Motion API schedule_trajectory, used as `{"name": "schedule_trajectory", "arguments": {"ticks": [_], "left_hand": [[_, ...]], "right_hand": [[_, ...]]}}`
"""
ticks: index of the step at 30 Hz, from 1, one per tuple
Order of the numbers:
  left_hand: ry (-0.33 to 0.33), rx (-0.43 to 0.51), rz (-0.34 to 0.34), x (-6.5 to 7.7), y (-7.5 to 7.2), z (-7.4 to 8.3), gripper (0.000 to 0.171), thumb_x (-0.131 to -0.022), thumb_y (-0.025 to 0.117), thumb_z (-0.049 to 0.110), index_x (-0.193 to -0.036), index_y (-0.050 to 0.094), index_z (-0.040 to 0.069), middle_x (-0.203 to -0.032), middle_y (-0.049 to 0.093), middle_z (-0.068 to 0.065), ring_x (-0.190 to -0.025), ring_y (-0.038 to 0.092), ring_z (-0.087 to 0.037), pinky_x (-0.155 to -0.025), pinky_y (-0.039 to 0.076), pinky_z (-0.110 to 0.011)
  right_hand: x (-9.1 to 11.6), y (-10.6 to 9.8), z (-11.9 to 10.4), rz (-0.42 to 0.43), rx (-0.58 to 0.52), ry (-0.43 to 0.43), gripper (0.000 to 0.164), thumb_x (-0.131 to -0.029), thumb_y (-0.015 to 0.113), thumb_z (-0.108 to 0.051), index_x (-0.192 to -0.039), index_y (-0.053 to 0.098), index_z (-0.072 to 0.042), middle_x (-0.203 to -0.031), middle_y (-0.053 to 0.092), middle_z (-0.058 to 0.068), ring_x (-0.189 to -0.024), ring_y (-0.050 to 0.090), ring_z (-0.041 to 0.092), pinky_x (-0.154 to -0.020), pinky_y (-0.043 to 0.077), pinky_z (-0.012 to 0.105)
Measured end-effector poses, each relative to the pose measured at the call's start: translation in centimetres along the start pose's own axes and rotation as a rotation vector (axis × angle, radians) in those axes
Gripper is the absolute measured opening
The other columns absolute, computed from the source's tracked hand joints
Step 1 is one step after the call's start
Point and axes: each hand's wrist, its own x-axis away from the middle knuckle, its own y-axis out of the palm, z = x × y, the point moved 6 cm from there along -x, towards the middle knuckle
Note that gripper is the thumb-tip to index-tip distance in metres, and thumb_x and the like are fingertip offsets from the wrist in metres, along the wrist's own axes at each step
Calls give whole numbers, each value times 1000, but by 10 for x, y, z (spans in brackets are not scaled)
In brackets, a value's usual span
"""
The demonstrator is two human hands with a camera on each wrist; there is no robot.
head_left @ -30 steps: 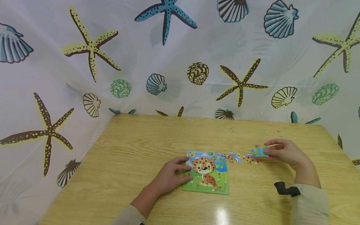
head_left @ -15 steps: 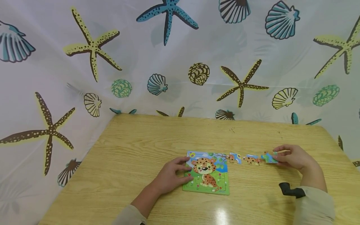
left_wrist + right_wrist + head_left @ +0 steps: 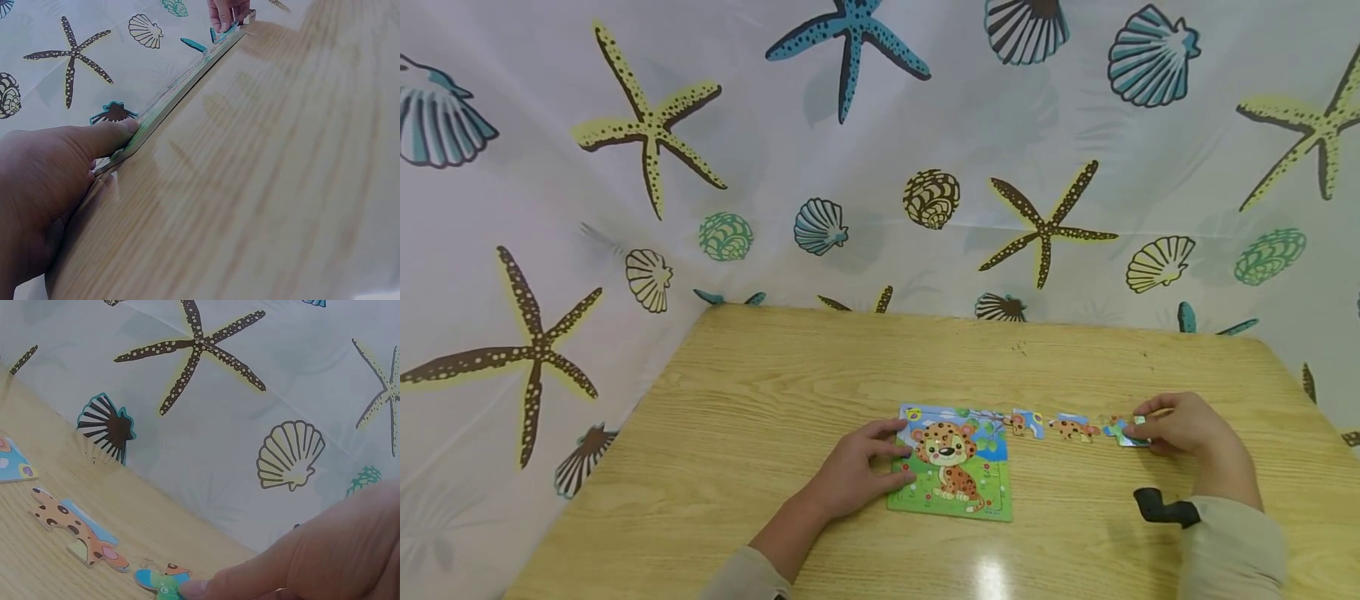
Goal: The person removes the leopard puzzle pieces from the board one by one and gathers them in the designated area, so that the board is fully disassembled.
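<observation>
A jigsaw puzzle (image 3: 955, 467) with a leopard cub picture lies flat on the table. My left hand (image 3: 857, 471) rests on its left edge, fingers and thumb spread along the border; in the left wrist view the thumb (image 3: 112, 137) touches the puzzle's edge. To the right, my right hand (image 3: 1183, 429) pinches a blue and green puzzle piece (image 3: 1117, 431) at the table surface. In the right wrist view that piece (image 3: 164, 584) is partly hidden under the thumb. Between puzzle and right hand lie a spotted piece (image 3: 1075, 427) and a blue-cornered piece (image 3: 1027, 422).
The wooden table (image 3: 760, 375) meets a white curtain (image 3: 880, 167) printed with starfish and shells at its back and left. A black bracket (image 3: 1165, 508) sticks out from the right sleeve (image 3: 1232, 546).
My right hand has moved right and toward me with the puzzle piece, setting it down beside the spotted piece. My left hand has stayed on the puzzle.
</observation>
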Motion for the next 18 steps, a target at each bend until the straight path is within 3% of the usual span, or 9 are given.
{"name": "schedule_trajectory", "arguments": {"ticks": [10,18], "left_hand": [[-3,-4,-16,0,1,0,35,-86,79,29,-113,75,6,-147,53,-10,-135,53,-33,-110,46,-43],[2,-12,-9,0,0,-1,34,-86,80,28,-113,76,7,-147,53,-9,-136,52,-33,-111,45,-42]], "right_hand": [[1,2,1,-9,57,2,40,-86,80,-22,-110,64,6,-97,62,7,-77,57,17,-67,52,28],[-2,2,1,-53,12,-75,57,-90,76,-34,-125,59,7,-104,69,4,-81,62,13,-70,56,27]]}}
